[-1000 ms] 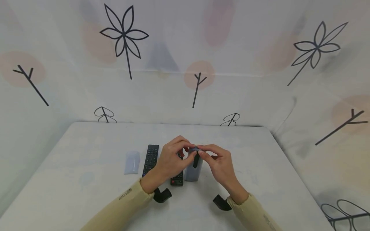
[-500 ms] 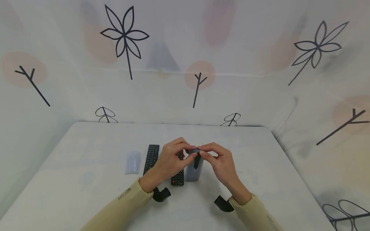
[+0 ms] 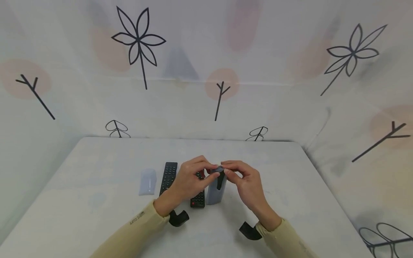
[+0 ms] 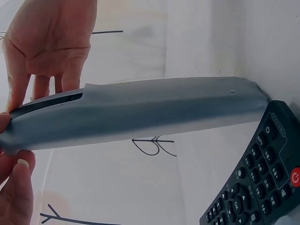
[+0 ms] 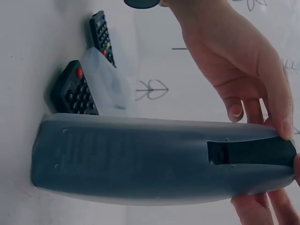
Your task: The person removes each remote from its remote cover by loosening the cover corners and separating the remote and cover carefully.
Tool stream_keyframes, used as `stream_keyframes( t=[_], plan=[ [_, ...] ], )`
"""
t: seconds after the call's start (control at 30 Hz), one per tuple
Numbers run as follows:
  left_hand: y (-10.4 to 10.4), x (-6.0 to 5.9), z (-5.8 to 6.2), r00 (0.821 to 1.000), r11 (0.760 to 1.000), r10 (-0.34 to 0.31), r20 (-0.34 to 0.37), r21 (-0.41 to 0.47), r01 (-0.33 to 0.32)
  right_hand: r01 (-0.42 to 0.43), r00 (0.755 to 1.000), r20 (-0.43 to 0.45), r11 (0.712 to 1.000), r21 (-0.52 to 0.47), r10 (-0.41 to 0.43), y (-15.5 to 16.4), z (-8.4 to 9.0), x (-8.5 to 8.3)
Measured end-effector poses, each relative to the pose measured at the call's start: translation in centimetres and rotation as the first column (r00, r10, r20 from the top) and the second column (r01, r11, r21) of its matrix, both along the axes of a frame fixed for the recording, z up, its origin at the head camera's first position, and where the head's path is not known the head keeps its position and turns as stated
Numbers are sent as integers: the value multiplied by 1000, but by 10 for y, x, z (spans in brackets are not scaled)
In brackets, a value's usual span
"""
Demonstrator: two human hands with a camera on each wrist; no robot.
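Since the earlier frame very little has moved: both hands sit slightly lower and nearer to the person, and they still meet at the top end of the grey cover (image 3: 215,188). The cover stands on its lower end on the worktop (image 3: 96,215), near the middle, with a black remote inside it that shows through a slot close to the top. The left hand (image 3: 190,179) pinches the top end from its side, and the right hand (image 3: 245,182) pinches it from the other side, so each grip is clamped on the cover.

The head view shows the whole layout. A second remote (image 3: 198,195) lies just beside the cover, partly hidden by the left hand, a third remote (image 3: 169,177) lies further left, and a clear cover (image 3: 147,181) lies flat beyond it, apart from the others.

The left wrist view shows the smooth side of the cover (image 4: 140,112) and the keys and red button of the second remote (image 4: 253,187). The right wrist view shows the slot with the black body inside, the fingertips (image 5: 286,129) on the top edge, and the two other remotes and the clear cover behind.
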State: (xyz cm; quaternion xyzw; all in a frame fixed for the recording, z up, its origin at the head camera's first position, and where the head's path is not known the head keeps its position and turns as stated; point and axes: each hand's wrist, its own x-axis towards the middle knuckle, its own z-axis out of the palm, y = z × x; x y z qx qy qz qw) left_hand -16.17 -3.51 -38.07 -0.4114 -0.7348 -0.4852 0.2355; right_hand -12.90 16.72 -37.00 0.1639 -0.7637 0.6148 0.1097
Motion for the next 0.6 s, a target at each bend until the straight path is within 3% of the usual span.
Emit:
stream_keyframes(
  t=[0.23,0.6],
  plan=[
    [0,-3,0,1000,1000,-11,13,-17,11,60,997,-58,998,7,-59,0,-2,-1],
    [-5,-7,-2,999,1000,-29,38,-8,30,59,994,-95,997,48,-54,2,-2,-9]
  ],
)
